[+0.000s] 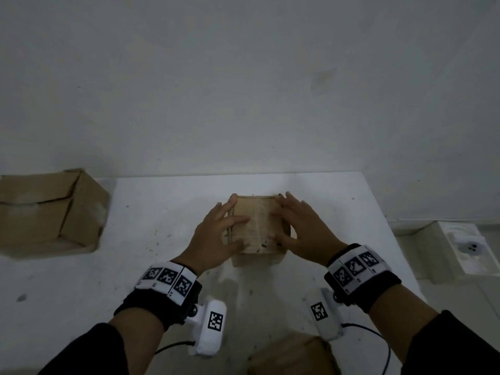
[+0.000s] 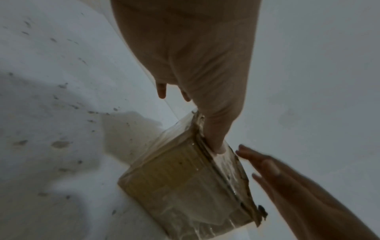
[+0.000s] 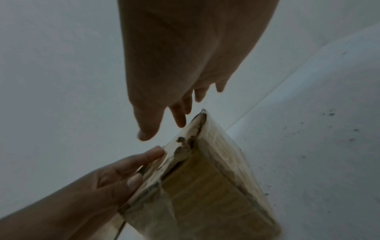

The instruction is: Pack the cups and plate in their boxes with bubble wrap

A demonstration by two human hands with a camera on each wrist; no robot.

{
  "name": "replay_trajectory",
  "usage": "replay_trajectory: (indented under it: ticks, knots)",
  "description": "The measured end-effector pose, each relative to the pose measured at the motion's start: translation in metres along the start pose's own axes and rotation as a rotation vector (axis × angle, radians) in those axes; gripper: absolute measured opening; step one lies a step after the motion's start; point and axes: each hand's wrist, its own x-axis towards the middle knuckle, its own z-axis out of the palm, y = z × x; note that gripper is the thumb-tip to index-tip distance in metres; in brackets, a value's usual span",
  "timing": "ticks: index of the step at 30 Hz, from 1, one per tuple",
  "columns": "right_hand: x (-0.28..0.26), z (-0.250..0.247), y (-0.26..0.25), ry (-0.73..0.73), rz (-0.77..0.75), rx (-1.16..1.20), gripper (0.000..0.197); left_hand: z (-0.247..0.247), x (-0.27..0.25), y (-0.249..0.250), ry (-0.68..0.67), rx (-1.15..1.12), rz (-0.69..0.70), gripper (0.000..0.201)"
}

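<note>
A small brown cardboard box [image 1: 257, 226] with glossy tape on it stands in the middle of the white table [image 1: 162, 239], its top flaps folded down. My left hand [image 1: 219, 228] lies flat on the box's left side with straight fingers, and in the left wrist view its thumb [image 2: 216, 142] presses on the top edge of the box [image 2: 180, 178]. My right hand [image 1: 297, 228] lies spread over the right flap, fingers straight. In the right wrist view the right hand [image 3: 185, 73] is just above the box [image 3: 216, 186]. No cup, plate or bubble wrap shows.
A larger cardboard box [image 1: 48, 212] sits at the table's left edge. Another brown box [image 1: 292, 355] is at the near edge between my forearms. A white tray [image 1: 460, 247] lies on the floor to the right. A pale wall stands behind the table.
</note>
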Motion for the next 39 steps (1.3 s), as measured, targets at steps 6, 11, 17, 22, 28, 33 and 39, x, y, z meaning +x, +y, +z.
replay_trajectory:
  ticks: [6,11,17,22,28,33,39]
  knots:
    - [0.023,0.011,-0.018,-0.125,-0.259,-0.377,0.098,0.013,-0.003,-0.008,0.044,-0.025,0.04,0.062]
    - [0.031,0.033,-0.03,-0.128,-0.18,-0.487,0.1,0.016,-0.003,-0.009,0.039,-0.1,0.008,0.069]
    - [0.03,0.036,-0.034,-0.159,-0.106,-0.537,0.123,0.017,-0.003,-0.007,0.04,-0.089,0.004,0.07]
    - [0.03,0.036,-0.036,-0.154,-0.096,-0.524,0.121,0.017,-0.003,-0.009,0.057,-0.119,0.029,0.068]
    - [0.03,0.042,-0.04,-0.138,-0.051,-0.538,0.11,0.021,-0.003,-0.013,0.066,-0.164,0.05,0.068]
    - [0.032,0.039,-0.04,-0.228,-0.031,-0.544,0.122,0.023,-0.002,-0.013,0.072,-0.152,0.044,0.059]
    - [0.031,0.022,-0.046,-0.324,-0.029,-0.584,0.113,0.017,-0.003,-0.01,0.053,-0.101,0.055,0.067]
